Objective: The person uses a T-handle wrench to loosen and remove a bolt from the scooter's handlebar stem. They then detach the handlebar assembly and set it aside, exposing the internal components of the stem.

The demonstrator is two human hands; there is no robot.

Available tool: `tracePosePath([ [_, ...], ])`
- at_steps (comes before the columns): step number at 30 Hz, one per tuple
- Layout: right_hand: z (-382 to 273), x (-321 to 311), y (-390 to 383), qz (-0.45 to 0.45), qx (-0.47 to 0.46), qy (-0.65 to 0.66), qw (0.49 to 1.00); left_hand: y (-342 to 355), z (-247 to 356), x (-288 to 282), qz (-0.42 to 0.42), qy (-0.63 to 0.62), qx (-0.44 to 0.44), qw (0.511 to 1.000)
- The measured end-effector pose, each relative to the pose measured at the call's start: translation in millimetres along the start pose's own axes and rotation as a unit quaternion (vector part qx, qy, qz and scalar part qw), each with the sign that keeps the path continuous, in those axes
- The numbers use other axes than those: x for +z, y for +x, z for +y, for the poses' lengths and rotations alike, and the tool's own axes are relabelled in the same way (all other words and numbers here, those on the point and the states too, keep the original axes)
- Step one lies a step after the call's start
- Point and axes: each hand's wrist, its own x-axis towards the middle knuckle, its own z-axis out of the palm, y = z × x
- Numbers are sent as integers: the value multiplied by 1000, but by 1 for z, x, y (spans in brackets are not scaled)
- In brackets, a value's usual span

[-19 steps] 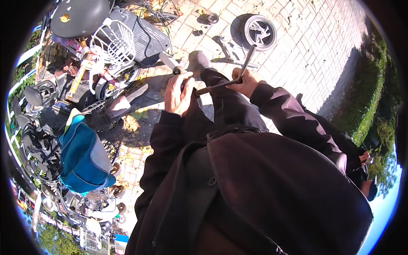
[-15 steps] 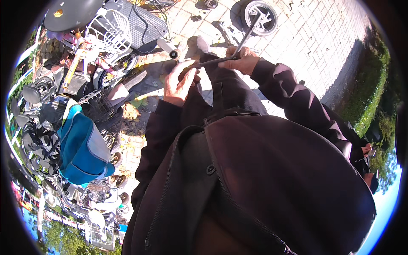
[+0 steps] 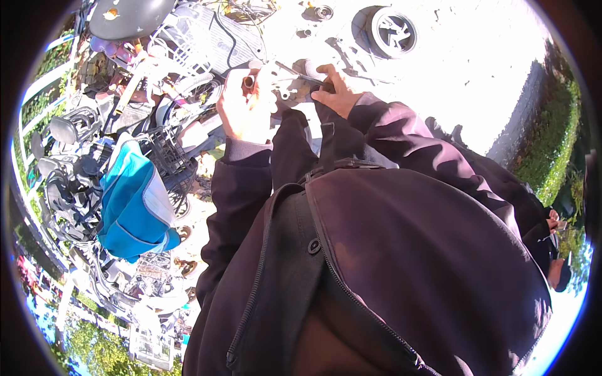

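Note:
In front of my knees, my left hand [image 3: 243,108] is closed round a tube-like part with a round brownish open end [image 3: 249,81]. Its fingers and the bright glare hide most of that part. To its right, my right hand [image 3: 338,92] grips a thin dark metal rod [image 3: 298,73], thumb below and fingers above. The rod slants up and left toward the left hand; whether it touches the tube-like part I cannot tell. Just under the rod, between the hands, a small pale metal piece [image 3: 286,94] shows, washed out by sunlight.
A small spoked wheel [image 3: 393,32] lies on the sunlit paving, with loose metal parts [image 3: 348,56] and a round part [image 3: 323,12] nearby. Parked bikes and scooters crowd the left, with a white basket [image 3: 182,47] and a blue cloth cover [image 3: 135,200]. A hedge [image 3: 555,135] runs along the right.
The long metal bar that pointed up and right toward the wheel no longer does so. My left hand has moved up and left, and my right hand slightly left. The view has shifted and brightened.

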Motion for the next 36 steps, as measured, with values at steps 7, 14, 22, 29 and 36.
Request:
tracePosePath([
  [7, -50, 32, -22, 98, -114, -107, 983, -48, 30, 6, -56, 74, 139, 986],
  [14, -49, 14, -35, 167, -110, -146, 969, -58, 26, -32, -60, 64, 170, 982],
  [22, 25, 1, -2, 40, -23, 286, 957, -47, -24, -51, -153, 59, -65, 984],
  [29, 60, -33, -28, 117, 152, 399, 897, -42, -99, -46, -130, 10, -91, 987],
  [36, 61, -73, -60, 72, 96, 504, 856, -18, -124, -39, -100, -26, -135, 985],
])
